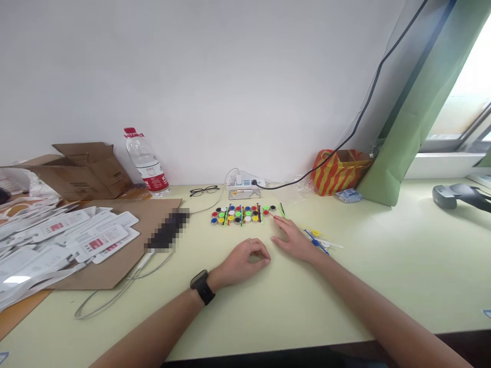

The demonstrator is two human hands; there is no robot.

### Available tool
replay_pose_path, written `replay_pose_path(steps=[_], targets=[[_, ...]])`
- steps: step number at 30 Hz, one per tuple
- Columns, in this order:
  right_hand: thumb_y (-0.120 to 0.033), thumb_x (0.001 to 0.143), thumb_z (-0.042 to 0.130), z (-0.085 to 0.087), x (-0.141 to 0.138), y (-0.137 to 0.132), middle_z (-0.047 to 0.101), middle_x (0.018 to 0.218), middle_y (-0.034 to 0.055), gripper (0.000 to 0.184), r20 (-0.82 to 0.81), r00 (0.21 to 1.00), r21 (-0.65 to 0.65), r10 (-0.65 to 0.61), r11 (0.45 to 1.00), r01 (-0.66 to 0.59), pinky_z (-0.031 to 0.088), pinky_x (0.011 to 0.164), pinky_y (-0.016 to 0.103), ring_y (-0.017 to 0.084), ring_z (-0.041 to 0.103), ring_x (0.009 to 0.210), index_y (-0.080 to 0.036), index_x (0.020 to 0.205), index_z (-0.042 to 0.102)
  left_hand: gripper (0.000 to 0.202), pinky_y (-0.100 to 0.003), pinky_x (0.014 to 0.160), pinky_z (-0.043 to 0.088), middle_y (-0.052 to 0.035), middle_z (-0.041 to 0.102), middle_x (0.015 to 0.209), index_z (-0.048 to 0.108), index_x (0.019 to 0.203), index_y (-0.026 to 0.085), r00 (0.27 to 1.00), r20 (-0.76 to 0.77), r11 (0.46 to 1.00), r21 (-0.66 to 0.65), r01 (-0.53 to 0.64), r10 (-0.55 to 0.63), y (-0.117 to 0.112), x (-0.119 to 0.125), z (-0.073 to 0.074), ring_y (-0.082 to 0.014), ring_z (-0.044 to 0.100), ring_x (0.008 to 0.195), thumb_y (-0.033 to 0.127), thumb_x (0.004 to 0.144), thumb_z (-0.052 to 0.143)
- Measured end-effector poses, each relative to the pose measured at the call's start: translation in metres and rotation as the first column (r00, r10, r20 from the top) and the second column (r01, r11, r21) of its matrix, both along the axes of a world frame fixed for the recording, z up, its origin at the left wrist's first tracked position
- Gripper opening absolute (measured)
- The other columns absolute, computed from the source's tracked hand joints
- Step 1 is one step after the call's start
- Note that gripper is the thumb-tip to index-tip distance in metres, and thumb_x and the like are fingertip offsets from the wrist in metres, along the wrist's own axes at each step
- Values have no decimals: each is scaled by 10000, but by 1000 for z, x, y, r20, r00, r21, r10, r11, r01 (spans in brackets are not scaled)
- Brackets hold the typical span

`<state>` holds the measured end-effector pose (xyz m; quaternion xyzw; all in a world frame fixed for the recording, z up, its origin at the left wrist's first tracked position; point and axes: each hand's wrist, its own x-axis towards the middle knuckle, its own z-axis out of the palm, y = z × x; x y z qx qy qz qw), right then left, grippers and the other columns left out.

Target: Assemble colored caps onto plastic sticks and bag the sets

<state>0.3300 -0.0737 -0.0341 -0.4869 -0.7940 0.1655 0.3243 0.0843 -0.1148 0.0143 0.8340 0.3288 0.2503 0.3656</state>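
Observation:
My left hand (245,261) rests on the table with its fingers curled in and the thumb tip against a fingertip; I see nothing between them. A ring is on one finger and a black watch (202,287) on that wrist. My right hand (293,240) lies with fingers stretched and thumb apart, its fingertips at a thin red stick (271,215). Just beyond is a row of small round coloured pieces (238,214), divided into groups by thin coloured sticks. Beside the right wrist lies a loose pile of blue, yellow and white pieces (320,241).
A power strip (245,180), glasses (204,191) and a small clear case (244,194) lie by the wall. To the left are a pixelated dark object (168,230), white tags (95,240), a cardboard box (86,174) and a bottle (149,166). A striped bag (330,174) stands right.

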Motion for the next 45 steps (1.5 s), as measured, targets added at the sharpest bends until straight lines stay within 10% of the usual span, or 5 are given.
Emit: replay_pose_path(steps=[9,14,21,33,45], targets=[[-361,893,640,1,-2,-1,522,1508,157,598,-55,998,24,-30,999,32,390,1162,503,316,471,1390,-173,1452,542,95,-334,929,509,-42,698,1048,731,922,239,1000,-3,1000,-2,-3,3,-1,0,1,-213,628,1025,285,912,648],[-357,888,597,11,-5,-2,708,1040,105,282,-208,969,11,-135,990,141,521,735,346,217,626,800,-176,1072,712,102,-323,850,506,-46,685,1030,716,937,228,998,14,998,-30,-54,55,-3,-1,1,-200,623,961,288,917,636],[-454,917,526,20,0,-11,342,539,-26,459,-261,945,-35,-199,980,196,273,513,282,129,337,531,-211,547,405,310,-321,781,497,-51,627,1079,658,1184,250,971,42,972,15,-235,235,0,-3,-7,-188,566,897,332,886,679],[-454,909,580,35,-14,-33,260,549,-44,505,-227,969,-256,97,954,-155,182,517,292,106,240,539,-208,562,308,526,-442,1090,419,-80,636,1271,702,1199,299,996,-61,996,53,76,-73,-10,-5,14,-297,557,1222,418,719,881],[-413,853,685,55,-17,-44,618,728,9,231,-498,861,-462,105,808,-366,352,590,271,142,485,643,-190,790,675,294,-283,674,483,-23,661,876,719,1009,211,994,30,994,-27,-105,106,-1,-4,-2,-157,581,753,397,800,811]])
